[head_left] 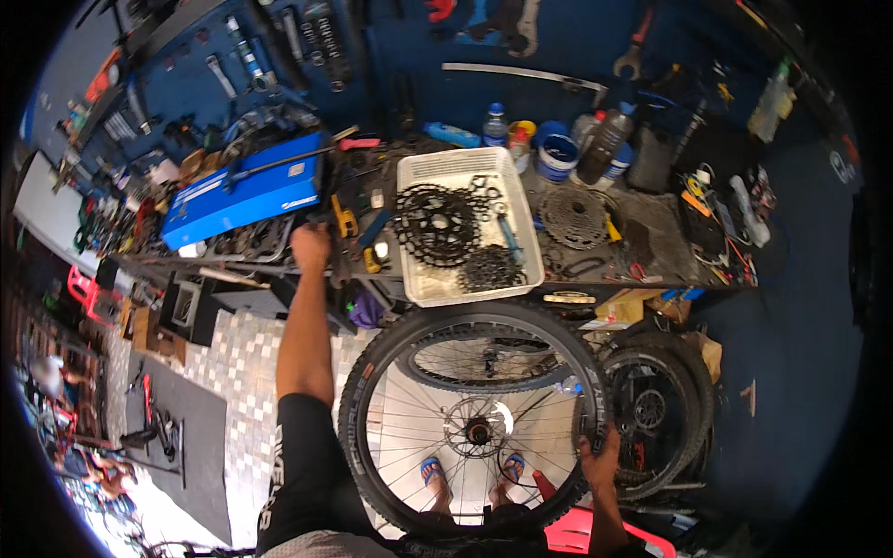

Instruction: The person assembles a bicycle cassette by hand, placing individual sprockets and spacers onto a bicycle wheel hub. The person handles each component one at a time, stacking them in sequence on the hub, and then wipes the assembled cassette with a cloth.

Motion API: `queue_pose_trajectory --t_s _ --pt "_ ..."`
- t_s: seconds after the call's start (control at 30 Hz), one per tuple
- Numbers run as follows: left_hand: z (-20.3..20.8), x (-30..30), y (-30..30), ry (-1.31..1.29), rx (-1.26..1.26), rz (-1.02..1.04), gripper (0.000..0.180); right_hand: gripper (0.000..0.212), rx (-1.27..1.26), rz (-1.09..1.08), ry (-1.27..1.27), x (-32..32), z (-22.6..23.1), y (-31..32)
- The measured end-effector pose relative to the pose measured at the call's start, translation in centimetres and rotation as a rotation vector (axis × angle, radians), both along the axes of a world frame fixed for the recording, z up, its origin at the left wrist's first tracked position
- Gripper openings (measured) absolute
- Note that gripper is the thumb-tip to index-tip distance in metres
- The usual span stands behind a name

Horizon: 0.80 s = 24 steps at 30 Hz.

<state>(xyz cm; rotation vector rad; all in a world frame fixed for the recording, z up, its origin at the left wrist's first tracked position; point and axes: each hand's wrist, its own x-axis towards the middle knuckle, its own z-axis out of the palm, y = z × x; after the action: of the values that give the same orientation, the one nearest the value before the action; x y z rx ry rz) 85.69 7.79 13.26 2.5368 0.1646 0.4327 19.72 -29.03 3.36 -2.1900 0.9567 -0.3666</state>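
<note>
One bicycle wheel (478,431) stands in front of the table (684,223), below the middle of its front edge: a round of knobbly black rubber with thin metal spokes and one perforated disc at the hub. The right hand (600,458) has its grip closed about the right side of the tyre, thumb and fingers astride the rubber. The left hand (312,246) is at the table's front edge, left of centre, with fingers curled; I cannot tell whether its grip holds anything.

At the table's front edge, near the middle, sits one rectangular white plastic tray (419,170). In it lie two toothed black metal sprocket clusters, a large one (437,223) and a smaller one (491,270), plus one blue-handled tool (508,232). One grey cassette (575,219), ringed with fine teeth, lies just right of the tray. One long blue box (244,191) rests toward the table's left end. Two feet in blue sandals (432,470) show through the spokes.
</note>
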Motion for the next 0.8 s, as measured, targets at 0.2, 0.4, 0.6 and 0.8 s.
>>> queue_pose_trajectory --t_s 0.2,0.4,0.6,0.8 --pt "3.8 2.5 0.0 -0.302 0.116 0.024 0.039 0.070 -0.015 0.065 0.069 2.5 1.7 0.6" --pt "6.0 2.5 0.4 -0.276 -0.020 0.041 0.060 0.069 0.122 0.034 -0.074 8.2 4.3 -1.7" --pt "8.7 7.9 2.3 -0.453 -0.335 -0.099 0.053 0.070 0.137 0.069 -0.134 11.5 6.2 -2.2" --pt "16.7 7.0 2.3 -0.446 -0.975 -0.398 0.033 0.070 0.183 0.106 -0.122 11.6 5.6 -1.2"
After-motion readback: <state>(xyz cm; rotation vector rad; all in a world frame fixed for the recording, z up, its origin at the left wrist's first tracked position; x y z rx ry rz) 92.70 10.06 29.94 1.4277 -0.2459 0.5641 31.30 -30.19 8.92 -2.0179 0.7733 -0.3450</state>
